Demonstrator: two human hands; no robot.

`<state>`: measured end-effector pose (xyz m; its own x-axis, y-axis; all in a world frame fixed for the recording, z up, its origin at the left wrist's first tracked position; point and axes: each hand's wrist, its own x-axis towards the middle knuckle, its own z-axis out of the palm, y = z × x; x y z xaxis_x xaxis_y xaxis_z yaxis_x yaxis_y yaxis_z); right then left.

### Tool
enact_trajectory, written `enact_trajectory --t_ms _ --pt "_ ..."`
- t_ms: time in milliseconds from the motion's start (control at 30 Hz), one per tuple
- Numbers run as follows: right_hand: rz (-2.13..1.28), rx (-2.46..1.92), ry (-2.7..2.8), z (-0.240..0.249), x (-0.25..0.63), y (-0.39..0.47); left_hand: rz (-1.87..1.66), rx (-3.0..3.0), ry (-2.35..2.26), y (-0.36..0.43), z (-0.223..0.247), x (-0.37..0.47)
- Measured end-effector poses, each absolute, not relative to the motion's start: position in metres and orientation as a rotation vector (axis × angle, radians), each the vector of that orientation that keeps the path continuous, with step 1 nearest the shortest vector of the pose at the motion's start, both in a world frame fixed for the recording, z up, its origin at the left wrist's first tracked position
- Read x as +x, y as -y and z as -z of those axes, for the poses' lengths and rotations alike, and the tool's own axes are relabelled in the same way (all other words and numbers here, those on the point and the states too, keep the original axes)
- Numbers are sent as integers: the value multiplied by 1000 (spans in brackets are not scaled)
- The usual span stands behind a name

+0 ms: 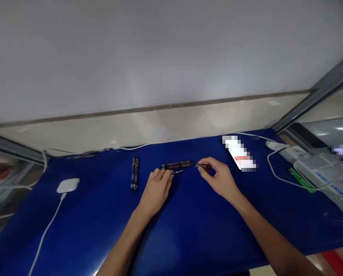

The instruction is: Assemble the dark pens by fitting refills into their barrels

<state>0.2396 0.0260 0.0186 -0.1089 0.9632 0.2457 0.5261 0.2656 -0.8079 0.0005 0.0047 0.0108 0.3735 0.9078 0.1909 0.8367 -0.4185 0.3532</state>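
Note:
My left hand (159, 188) is closed near the middle of the blue table, with a thin pen part (177, 172) sticking out from its fingertips to the right. Just beyond those fingers lie dark pens (175, 165), roughly level across the view. At their right end, my right hand (219, 177) pinches a dark pen piece (202, 166) between thumb and fingers. Two more dark pens (134, 172) lie side by side to the left of my left hand, pointing away from me.
A white earphone case (68, 185) with a cable is at the left. Thin dark pens (82, 155) lie by the wall. A lit phone (238, 152) lies right of my hands. Farther right are a green packet (302, 180), a white cable and a power strip (326, 180).

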Motion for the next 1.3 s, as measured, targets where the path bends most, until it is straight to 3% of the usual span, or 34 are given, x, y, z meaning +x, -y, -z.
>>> enact_trajectory --t_ms 267,1067,1300 --pt "-868 -1169 1787 -20 233 -24 -457 2451 -1561 -4 -14 2" --pt "-957 -1269 1998 -12 212 -7 -370 2564 -1344 12 -13 26" --pt "-984 -1254 1936 -14 214 -10 -413 2471 -1475 5 -8 16"
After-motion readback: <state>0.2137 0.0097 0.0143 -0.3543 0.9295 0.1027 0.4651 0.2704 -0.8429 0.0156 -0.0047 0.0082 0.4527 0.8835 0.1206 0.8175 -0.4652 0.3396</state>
